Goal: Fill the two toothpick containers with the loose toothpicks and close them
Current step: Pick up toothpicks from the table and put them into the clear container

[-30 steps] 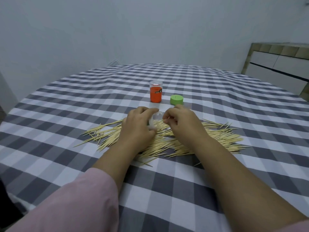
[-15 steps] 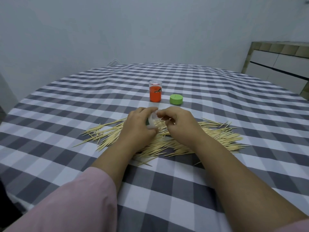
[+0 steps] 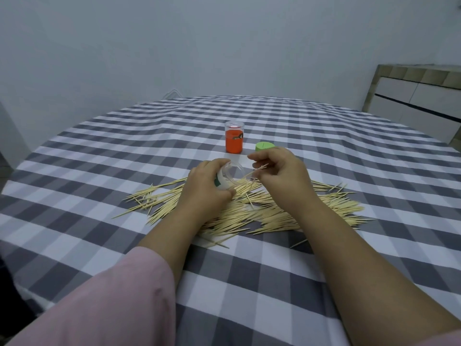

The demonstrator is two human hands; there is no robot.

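Fingers of the left hand [image 3: 207, 186] curl around a tilted clear container [image 3: 228, 177] above the toothpick pile [image 3: 262, 211]; the right hand [image 3: 279, 173] pinches toothpicks at its mouth. Beyond the pile stand an orange container [image 3: 234, 141] and green lid [image 3: 264, 146], with open checked tablecloth [image 3: 99, 171] around.

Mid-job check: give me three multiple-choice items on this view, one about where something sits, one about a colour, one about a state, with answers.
1. Where is the green lid?
A. on the cloth right of the orange container
B. on the clear container
C. in the left hand

2. What colour is the sleeve?
A. blue
B. pink
C. yellow

3. What is the right hand doing?
A. lying flat
B. pinching toothpicks at the clear container
C. gripping the lid

Answers: A, the lid rests beside the orange container; B, the sleeve is pink; B, its fingers pinch toothpicks at the mouth of the container that the left hand holds tilted.
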